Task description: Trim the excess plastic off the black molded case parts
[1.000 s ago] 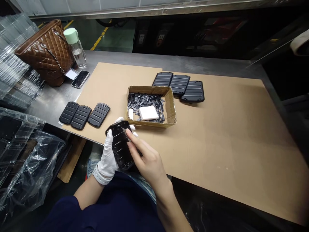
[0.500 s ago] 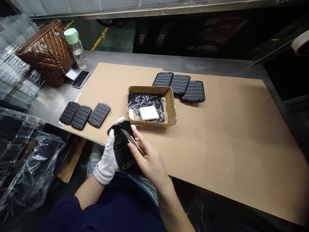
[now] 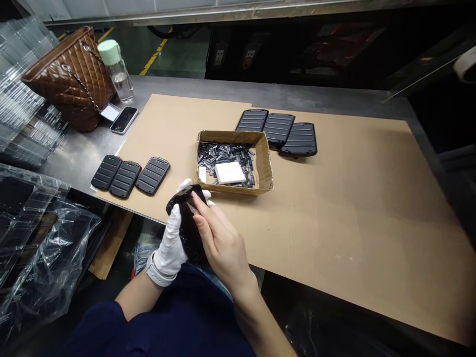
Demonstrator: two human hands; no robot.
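My left hand (image 3: 171,243), in a white glove, is closed around a black plastic panel (image 3: 189,230). The panel is tilted, its inner side facing up, above my lap at the table's front edge. My bare right hand (image 3: 225,243) lies over the panel's right side. Its index fingertip presses near the panel's upper end. A slim pointed metal tool (image 3: 192,208) shows between the right thumb and index finger; most of it is hidden by the hand. Just beyond my hands stands a cardboard box (image 3: 266,166) of small black plastic pieces (image 3: 215,154), with a white block (image 3: 229,172) on them.
Several ribbed black panels lie on the cardboard sheet (image 3: 334,223), some at left (image 3: 153,175), others behind the box (image 3: 278,129). A phone (image 3: 124,120), a bottle (image 3: 121,82) and a brown bag (image 3: 74,79) occupy the back left. Plastic-wrapped stacks (image 3: 48,253) stand at far left.
My right hand has moved up and left over the panel, and its index finger now touches the upper end. The pointed tool, plainly visible before, is now mostly covered.
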